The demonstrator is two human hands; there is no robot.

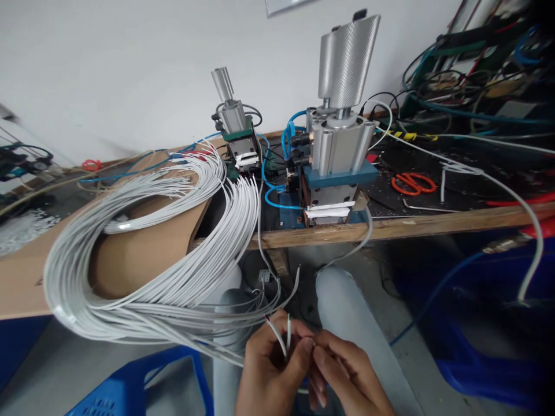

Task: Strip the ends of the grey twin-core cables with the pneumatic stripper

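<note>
Low in the head view, above the lap, my left hand point(273, 367) is closed around thin white cables point(277, 335). Two cable ends stick up from it, with small dark, red and green tips. My right hand point(347, 370) pinches close beside the left thumb, the fingertips of both hands meeting. Whatever lies between those fingertips is too small to make out. A big looped bundle of white cables point(173, 289) lies to the left, hanging over the bench edge toward my hands.
Pneumatic presses point(340, 144) and a smaller press point(234, 118) stand on the bench point(390, 228). Orange-handled scissors point(414, 184) and a hex key point(429, 208) lie at right. Cardboard point(130, 260) is under the bundle. A blue stool point(117, 387) stands lower left, and blue air tubes run around the presses.
</note>
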